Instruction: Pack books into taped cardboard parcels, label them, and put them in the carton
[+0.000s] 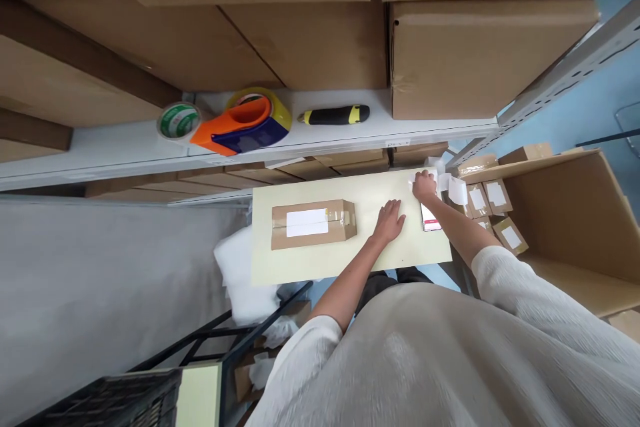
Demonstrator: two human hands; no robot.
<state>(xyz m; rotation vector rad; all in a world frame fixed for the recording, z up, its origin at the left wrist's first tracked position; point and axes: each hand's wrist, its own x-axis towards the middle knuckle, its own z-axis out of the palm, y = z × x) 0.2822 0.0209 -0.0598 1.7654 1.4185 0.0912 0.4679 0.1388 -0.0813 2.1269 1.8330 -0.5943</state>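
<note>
My left hand [387,221] lies flat on the pale tabletop [340,260], its fingers stretched out and nothing in them. At the right end of the table, my right hand [425,185] is closed on white paper, bits of which show at both sides of the fingers. Just below that hand lies a small white pack [431,219] with a pink stripe, partly covered by the hand and forearm. A curling white paper strip [456,191] hangs over the table's right edge. Left of my hands rests a taped brown carton [314,224] with a blank-looking white label on top.
On the shelf above sit an orange and blue tape dispenser [240,125], a tape roll [179,121] and a black-yellow utility knife [335,115], before large cartons [470,60]. A big open box [570,207] with small labelled boxes [511,236] stands right. White foam wrap [240,273] lies left.
</note>
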